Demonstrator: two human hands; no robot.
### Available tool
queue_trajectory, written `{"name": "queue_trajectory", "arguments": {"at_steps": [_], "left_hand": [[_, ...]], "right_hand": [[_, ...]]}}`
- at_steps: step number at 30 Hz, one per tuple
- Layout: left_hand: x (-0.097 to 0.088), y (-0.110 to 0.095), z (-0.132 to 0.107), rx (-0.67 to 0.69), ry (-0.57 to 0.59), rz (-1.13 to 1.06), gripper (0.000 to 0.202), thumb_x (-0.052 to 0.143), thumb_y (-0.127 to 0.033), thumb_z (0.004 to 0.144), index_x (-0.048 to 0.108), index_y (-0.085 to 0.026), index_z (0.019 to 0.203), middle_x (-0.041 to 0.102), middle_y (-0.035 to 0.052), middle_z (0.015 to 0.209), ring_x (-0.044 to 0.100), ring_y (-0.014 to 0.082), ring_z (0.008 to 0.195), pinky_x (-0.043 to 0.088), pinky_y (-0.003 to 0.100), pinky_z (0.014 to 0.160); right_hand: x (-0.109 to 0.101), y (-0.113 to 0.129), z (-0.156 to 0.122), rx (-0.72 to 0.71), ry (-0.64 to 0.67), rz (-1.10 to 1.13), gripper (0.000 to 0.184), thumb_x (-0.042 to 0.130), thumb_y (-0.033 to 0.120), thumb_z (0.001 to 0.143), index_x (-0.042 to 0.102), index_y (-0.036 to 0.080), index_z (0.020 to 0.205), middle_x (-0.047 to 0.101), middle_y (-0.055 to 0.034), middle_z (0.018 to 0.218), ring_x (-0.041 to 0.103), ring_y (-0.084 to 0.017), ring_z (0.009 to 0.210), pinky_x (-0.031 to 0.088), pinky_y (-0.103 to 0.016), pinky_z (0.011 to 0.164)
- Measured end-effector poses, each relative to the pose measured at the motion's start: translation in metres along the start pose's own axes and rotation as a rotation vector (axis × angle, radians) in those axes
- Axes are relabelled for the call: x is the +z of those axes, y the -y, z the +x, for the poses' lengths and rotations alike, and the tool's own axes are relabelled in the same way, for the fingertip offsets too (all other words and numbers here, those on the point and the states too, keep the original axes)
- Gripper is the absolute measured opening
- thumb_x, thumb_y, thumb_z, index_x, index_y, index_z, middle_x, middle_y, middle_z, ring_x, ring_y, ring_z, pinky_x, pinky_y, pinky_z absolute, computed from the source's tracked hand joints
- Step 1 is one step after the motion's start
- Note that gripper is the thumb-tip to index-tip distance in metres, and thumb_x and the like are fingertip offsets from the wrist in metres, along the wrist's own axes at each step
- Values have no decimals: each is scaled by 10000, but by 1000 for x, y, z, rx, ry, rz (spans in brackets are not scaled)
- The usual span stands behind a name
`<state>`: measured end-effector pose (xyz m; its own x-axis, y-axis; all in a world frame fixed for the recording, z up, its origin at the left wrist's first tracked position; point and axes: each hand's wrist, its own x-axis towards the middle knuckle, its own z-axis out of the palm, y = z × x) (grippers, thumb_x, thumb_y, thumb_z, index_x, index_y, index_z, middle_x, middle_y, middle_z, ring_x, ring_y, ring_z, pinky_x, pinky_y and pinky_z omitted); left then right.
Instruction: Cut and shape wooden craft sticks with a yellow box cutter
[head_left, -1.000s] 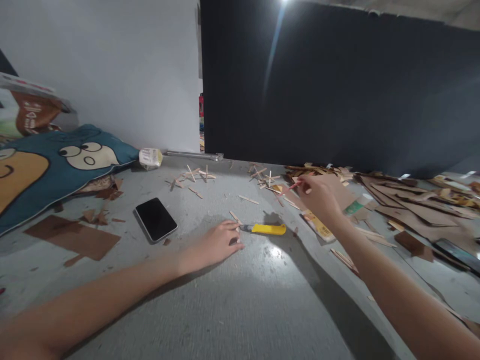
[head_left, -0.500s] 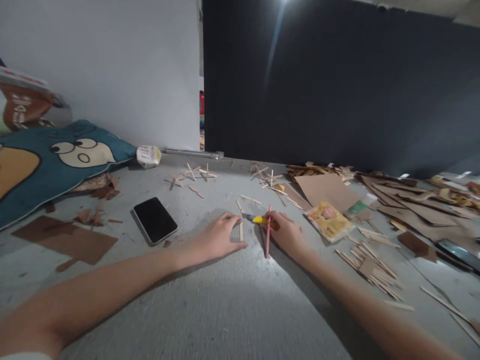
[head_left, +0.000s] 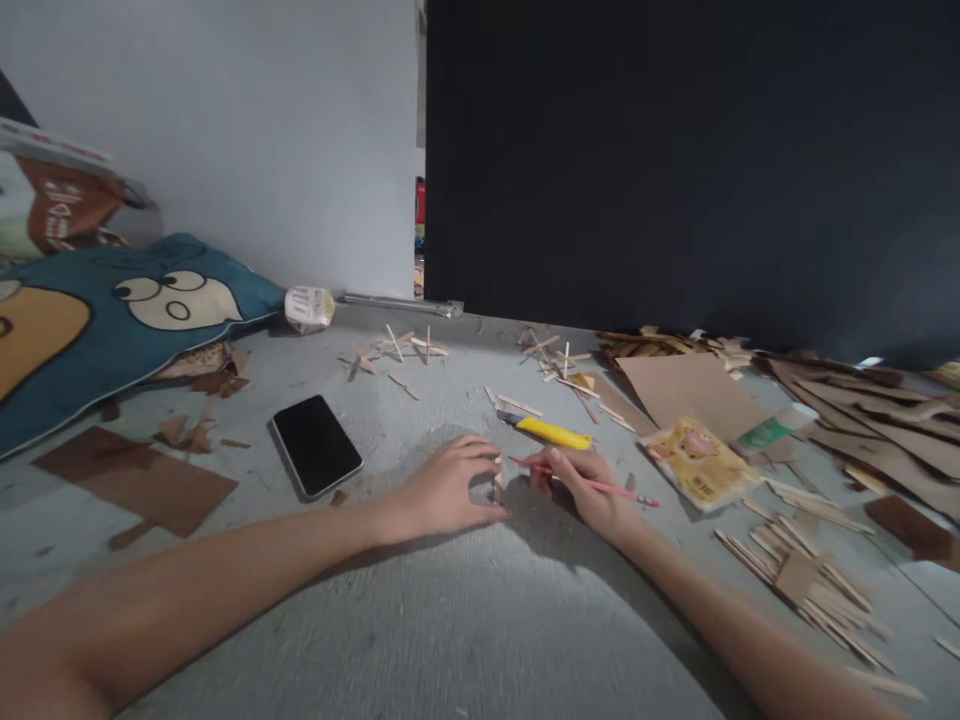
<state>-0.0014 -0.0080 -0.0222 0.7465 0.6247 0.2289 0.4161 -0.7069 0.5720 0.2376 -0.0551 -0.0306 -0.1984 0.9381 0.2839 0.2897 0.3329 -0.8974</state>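
Observation:
My left hand (head_left: 448,490) rests on the grey floor with its fingers pinched on a small wooden stick (head_left: 496,484) that lies flat. My right hand (head_left: 586,484) holds a thin pink pencil (head_left: 609,487), its tip pointing at the stick and its far end reaching out to the right. A yellow utility knife (head_left: 550,432) lies just behind both hands, touched by neither.
A black phone (head_left: 316,444) lies to the left. Brown cardboard sheets (head_left: 690,388), a yellow packet (head_left: 697,461) and loose wooden sticks (head_left: 804,582) are spread to the right. More stick pieces (head_left: 405,348) lie at the back. A blue cushion (head_left: 112,320) fills the far left.
My right hand came back from the cardboard pile with the pink pencil and brought its tip to the stick. The knife now lies free behind my hands. My left hand stayed on the stick.

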Motion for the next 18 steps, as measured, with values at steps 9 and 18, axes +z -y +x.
{"name": "queue_trajectory", "arguments": {"at_steps": [9,18], "left_hand": [[2,-2,-5,-93,-7,-8,677,892,-386,754,661,-228,1370,630,139,1475,554,339,1404,433,528,1174],[-3,-2,-4,-7,70,41,485,821,-442,839,731,-216,1259,667,121,1429,506,313,1459,365,515,1234]], "right_hand": [[5,4,-7,71,196,73,378,593,527,1001,744,183,955,733,-75,784,676,-160,664,530,-257,597],[13,-8,-6,144,203,115,324,688,510,937,682,193,869,688,-23,633,629,-125,543,485,-231,518]]}}
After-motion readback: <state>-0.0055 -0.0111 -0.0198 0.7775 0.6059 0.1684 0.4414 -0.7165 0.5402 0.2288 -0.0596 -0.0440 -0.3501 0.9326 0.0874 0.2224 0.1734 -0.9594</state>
